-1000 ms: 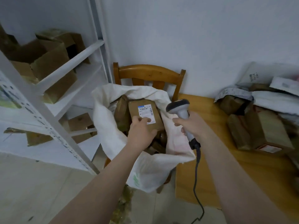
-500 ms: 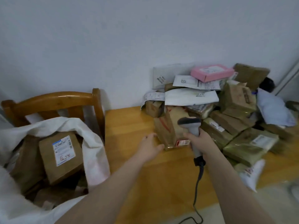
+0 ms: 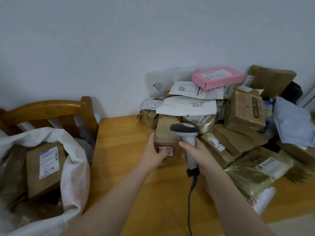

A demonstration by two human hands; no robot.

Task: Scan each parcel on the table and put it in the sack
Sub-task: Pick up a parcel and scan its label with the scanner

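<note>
One brown parcel point(image 3: 166, 133), red label point(image 3: 169, 148), L hand point(image 3: 154, 155) grips, R hand point(image 3: 200, 153): scanner point(image 3: 185, 129)

Both forearms reach forward; left grip point(image 3: 154, 155) pinches, thumb raised; right grip point(image 3: 199, 153) curled tight

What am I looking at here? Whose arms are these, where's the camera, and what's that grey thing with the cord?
There is no machine here. These are a person's two bare arms, filmed by a camera worn on the head that looks forward and down.

The left hand grips a brown parcel at the near edge of a pile of parcels on the wooden table. The right hand holds a corded barcode scanner, its head just above that parcel. A pink box lies on top of the pile.

At the left, a white sack stands open by a wooden chair, with brown parcels already inside. The job is to scan each parcel and put it in the sack.
</note>
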